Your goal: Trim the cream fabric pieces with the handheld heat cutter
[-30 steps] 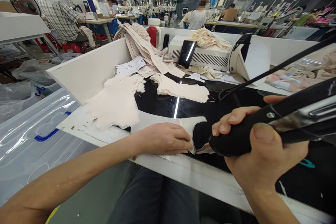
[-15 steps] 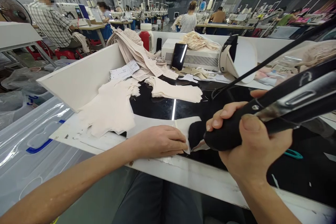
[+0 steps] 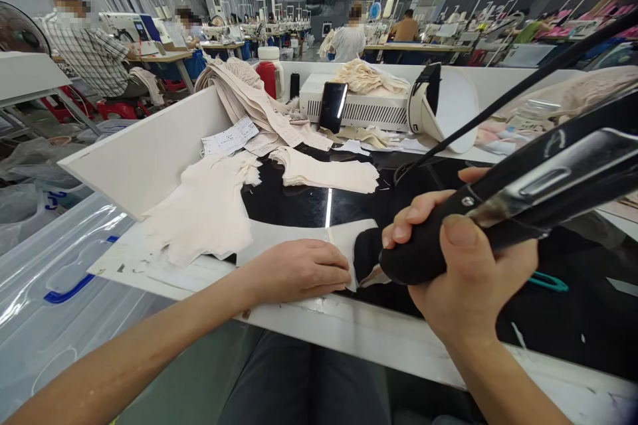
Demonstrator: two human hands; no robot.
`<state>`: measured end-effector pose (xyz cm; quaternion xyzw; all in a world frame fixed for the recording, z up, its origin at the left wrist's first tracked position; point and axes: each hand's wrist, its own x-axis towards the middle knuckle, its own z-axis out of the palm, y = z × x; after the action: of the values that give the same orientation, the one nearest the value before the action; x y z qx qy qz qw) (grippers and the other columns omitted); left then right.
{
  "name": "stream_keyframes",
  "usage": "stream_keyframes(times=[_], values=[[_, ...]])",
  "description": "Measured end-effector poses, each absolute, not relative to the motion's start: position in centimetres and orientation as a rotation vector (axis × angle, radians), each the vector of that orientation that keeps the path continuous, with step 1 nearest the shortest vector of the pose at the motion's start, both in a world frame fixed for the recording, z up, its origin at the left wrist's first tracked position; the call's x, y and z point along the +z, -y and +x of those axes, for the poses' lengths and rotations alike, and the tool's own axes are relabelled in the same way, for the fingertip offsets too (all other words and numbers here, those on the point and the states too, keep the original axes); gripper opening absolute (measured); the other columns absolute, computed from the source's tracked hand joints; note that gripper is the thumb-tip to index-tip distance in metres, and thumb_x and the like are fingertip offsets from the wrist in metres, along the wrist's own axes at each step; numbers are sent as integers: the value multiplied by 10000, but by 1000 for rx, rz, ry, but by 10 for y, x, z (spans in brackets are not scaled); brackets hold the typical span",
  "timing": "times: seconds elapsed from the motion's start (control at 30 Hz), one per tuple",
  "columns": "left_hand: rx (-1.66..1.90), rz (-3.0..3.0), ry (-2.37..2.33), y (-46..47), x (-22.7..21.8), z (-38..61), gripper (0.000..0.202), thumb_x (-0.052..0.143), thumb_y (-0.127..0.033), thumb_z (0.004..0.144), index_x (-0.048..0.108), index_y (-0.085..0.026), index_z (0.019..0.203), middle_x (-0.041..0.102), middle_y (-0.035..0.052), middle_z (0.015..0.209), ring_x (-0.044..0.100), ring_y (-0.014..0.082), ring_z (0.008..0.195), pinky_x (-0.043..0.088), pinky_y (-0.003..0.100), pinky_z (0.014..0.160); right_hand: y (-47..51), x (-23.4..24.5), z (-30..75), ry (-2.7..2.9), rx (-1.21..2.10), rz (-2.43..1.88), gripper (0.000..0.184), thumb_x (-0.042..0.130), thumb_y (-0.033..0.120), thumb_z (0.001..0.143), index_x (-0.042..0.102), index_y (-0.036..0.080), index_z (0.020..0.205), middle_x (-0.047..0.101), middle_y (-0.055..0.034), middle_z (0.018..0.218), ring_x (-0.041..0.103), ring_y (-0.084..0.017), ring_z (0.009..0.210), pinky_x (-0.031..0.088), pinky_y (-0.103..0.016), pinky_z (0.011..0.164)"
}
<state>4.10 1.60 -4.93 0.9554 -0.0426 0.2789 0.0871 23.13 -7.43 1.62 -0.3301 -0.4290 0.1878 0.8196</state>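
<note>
My left hand (image 3: 304, 269) lies palm down with its fingers extended, resting on a pale cloth piece (image 3: 284, 236) at the near edge of the black work surface (image 3: 294, 202). Wrapped in my right hand (image 3: 473, 285) is a thick black tool (image 3: 419, 255) with a rounded end and a metal strip. Its exact kind is not clear. The rounded end hovers over or near a small pinkish scrap (image 3: 375, 275), close to my left fingertips; whether they touch is hidden.
Cream cloth pieces lie in a stack (image 3: 329, 169) and a loose pile (image 3: 199, 209). Behind them are a phone (image 3: 332, 107), a white box (image 3: 373, 109) and a red bottle (image 3: 266, 80). A black cord (image 3: 488, 116) crosses at right. A white panel (image 3: 149, 149) borders the left.
The whole view has shifted slightly, so things sit a little further left. My left hand stays on the cloth, and my right hand keeps hold of the black tool.
</note>
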Motion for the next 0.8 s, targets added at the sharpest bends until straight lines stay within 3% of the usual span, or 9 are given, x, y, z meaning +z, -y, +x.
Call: stream_keyframes(times=[0.23, 0.8], values=[[767, 2839, 107, -15, -49, 40, 195, 654, -214, 1218, 841, -159, 1210, 870, 120, 1233, 831, 232, 1173, 654, 319, 1094, 77, 15, 228, 916, 403, -732, 479, 1027, 452, 857, 712, 286, 1176, 742, 77, 767, 668, -164, 510, 602, -319, 485], [812, 2870, 88, -16, -48, 38, 253, 601, -240, 1246, 837, -158, 1203, 874, 108, 1224, 829, 223, 1166, 655, 303, 1077, 80, 11, 230, 933, 411, -751, 504, 1019, 447, 871, 708, 296, 1239, 738, 70, 778, 632, -160, 541, 590, -318, 506]])
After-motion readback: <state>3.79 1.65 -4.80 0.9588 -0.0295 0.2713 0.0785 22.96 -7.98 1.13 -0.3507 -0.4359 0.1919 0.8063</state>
